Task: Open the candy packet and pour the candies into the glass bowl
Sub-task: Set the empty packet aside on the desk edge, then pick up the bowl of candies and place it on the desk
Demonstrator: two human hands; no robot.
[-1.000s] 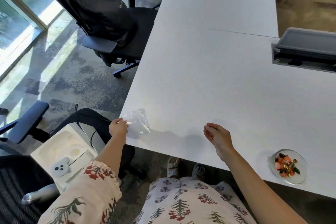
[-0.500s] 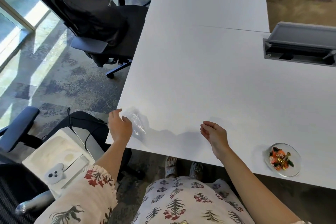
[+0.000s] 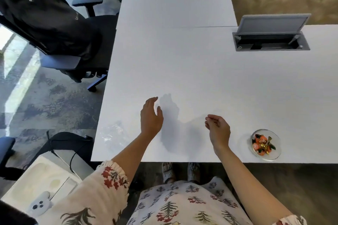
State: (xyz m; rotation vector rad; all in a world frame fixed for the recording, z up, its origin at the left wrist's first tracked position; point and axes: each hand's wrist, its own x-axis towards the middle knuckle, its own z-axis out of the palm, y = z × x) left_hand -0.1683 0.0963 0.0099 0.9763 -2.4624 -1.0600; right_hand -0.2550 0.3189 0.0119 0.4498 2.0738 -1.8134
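Note:
A clear, empty-looking plastic candy packet (image 3: 113,131) lies flat near the table's front left corner. My left hand (image 3: 150,117) hovers just right of it, fingers spread, holding nothing. My right hand (image 3: 217,129) floats over the table's front middle with its fingers loosely curled and nothing visible in them. A small glass bowl (image 3: 274,156) stands at the front right edge, to the right of my right hand. Orange-wrapped candies (image 3: 261,145) with green and gold bits lie inside it.
The white table (image 3: 182,60) stretches far ahead. An open grey cable box (image 3: 270,41) with its lid raised sits at the back right. A black office chair (image 3: 54,29) with a backpack stands to the left. A white foam tray (image 3: 36,184) rests low left.
My left hand has let go of the clear packet, which now lies on the table, and has moved right of it. My right hand's fingers have curled in a little.

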